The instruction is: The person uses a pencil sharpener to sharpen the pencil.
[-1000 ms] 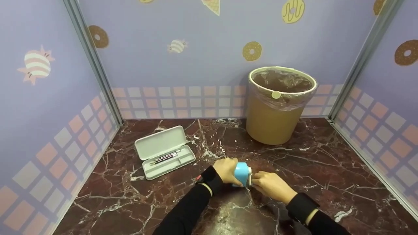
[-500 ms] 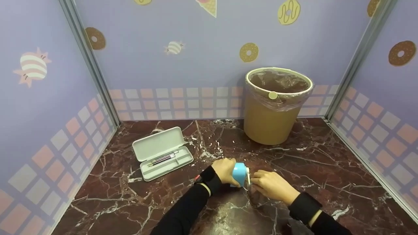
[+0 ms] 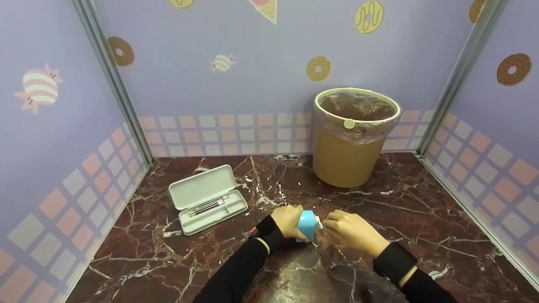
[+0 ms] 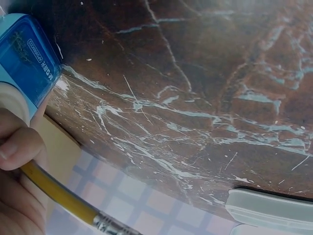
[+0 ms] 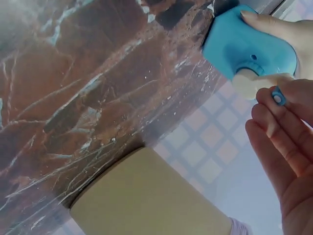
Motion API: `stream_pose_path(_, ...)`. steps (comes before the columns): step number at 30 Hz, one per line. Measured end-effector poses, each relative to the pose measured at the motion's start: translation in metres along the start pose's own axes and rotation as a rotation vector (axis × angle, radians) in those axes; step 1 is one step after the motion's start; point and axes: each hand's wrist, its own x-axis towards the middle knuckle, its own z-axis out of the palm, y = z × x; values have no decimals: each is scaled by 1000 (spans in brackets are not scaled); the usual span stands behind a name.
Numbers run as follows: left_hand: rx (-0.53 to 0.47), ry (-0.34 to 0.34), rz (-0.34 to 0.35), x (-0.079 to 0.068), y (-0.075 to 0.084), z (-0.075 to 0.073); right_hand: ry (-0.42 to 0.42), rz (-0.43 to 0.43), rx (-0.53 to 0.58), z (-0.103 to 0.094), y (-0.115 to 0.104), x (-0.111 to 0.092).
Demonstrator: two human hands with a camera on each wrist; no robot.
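A blue hand-crank pencil sharpener [image 3: 306, 223] stands on the marble-patterned table, its crank side facing right. My left hand [image 3: 287, 221] grips its body from the left, thumb along the near side. In the left wrist view a yellow pencil [image 4: 63, 193] with a silver ferrule runs past curled fingers [image 4: 19, 147] beside the sharpener's cream round front; its other end is hidden by the hand. My right hand [image 3: 351, 231] is at the cream crank [image 5: 247, 84], and in the right wrist view its fingers pinch the small blue-and-white knob [image 5: 278, 96].
An open pale pencil case [image 3: 202, 189] with several pencils [image 3: 208, 205] lies to the left. A tan lined bin [image 3: 347, 155] stands at the back right. White scraps [image 3: 278, 193] are scattered behind the sharpener. Patterned walls [image 3: 210, 84] enclose the back and sides.
The crank has swung from hanging down to a raised slant, and my right hand has moved up with it. My left hand keeps its grip on the sharpener. The head view has shifted slightly.
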Motion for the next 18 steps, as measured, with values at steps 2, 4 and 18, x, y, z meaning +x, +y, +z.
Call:
stream_pose_path(2,-4,3,4,-1,0,0,11,9,-6,0,2,2)
stream_pose_path(4,-7,4,5,-2,0,-1,24,22,-7,0,5,5)
stream_pose_path(18,-9,-11,13,-2,1,-6,8,113,-11,1,20,19)
